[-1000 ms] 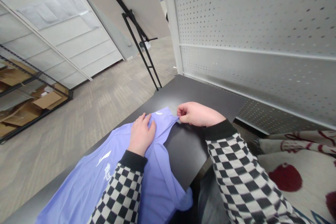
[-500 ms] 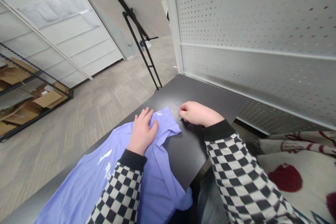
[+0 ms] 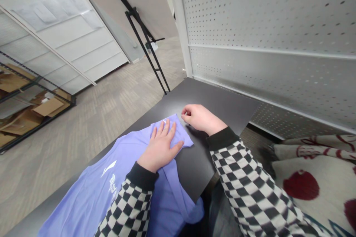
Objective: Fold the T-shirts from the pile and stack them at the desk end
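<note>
Well, the periwinkle-blue shirt [image 3: 91,192] lies on the dark bench [image 3: 219,98] with its long axis running diagonally, its narrower end pointing up and to the right toward the bench's far end, and its lower part draping past the near edge. A white logo print [image 3: 110,182] sits on the fabric just below the left hand [image 3: 160,149], which is pressed flat, palm down and fingers spread, near that far end. The right hand [image 3: 200,118] is loosely curled on bare bench just beyond the shirt's upper corner, gripping nothing visible. The hands are apart, with neither clamped on the cloth.
</note>
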Demonstrator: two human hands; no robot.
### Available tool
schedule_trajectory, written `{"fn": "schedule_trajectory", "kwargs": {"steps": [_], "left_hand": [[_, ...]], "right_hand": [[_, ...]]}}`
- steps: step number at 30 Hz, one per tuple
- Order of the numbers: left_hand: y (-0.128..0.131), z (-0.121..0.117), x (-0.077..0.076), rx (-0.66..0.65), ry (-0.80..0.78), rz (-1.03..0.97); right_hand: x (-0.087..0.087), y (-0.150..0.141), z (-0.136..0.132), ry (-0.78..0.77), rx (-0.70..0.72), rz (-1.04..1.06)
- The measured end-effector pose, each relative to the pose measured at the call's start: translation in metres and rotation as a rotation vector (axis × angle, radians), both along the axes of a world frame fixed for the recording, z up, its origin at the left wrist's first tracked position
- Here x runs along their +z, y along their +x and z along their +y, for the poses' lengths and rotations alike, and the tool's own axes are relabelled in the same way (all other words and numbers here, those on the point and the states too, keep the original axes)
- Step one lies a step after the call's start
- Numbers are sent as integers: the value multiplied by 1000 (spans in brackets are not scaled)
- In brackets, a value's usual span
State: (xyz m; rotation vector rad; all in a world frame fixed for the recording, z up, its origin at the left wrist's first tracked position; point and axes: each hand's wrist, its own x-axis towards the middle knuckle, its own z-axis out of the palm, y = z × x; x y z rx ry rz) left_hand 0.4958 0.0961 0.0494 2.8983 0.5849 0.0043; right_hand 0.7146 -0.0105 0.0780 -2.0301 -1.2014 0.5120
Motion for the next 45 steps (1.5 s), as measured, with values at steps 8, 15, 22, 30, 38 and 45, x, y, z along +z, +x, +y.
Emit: {"fn": "schedule_trajectory", "kwargs": {"steps": [8, 15, 22, 30, 38, 45], "left_hand": [[5, -5, 4, 21, 8, -46], [17, -17, 2, -49, -32, 23], [14, -13, -4, -6, 54, 2], [12, -6, -12, 26, 95, -19], [12, -4, -12, 49, 73, -69], [13, -8, -16, 63, -27, -87]], "right_hand": [[-3, 1, 0, -9, 20, -20], [-3, 1, 1, -21, 26, -28], [1, 0, -1, -52, 29, -47], [-5, 2, 0, -34, 28, -51], [-4, 2, 1, -44, 22, -63], [9, -16, 2, 77, 62, -71]]}}
